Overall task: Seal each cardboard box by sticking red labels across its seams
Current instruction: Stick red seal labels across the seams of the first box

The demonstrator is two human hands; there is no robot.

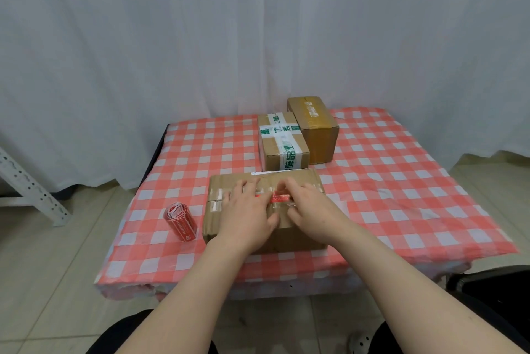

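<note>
A wide cardboard box (298, 231) lies near the table's front edge, its top crossed by clear tape. A red label (279, 198) lies across the seam on its top. My left hand (248, 210) rests flat on the box, fingers spread over the label's left end. My right hand (311, 211) lies flat on the right side, its fingers pressing the label's right end. A roll of red labels (180, 223) lies on the cloth to the left of the box.
Behind stand a box with green-and-white tape (282, 142) and a box with brown tape (315, 130), touching side by side. The red-checked tablecloth (401, 181) covers a small table. A white curtain hangs behind; a metal rack leg (31, 187) stands at left.
</note>
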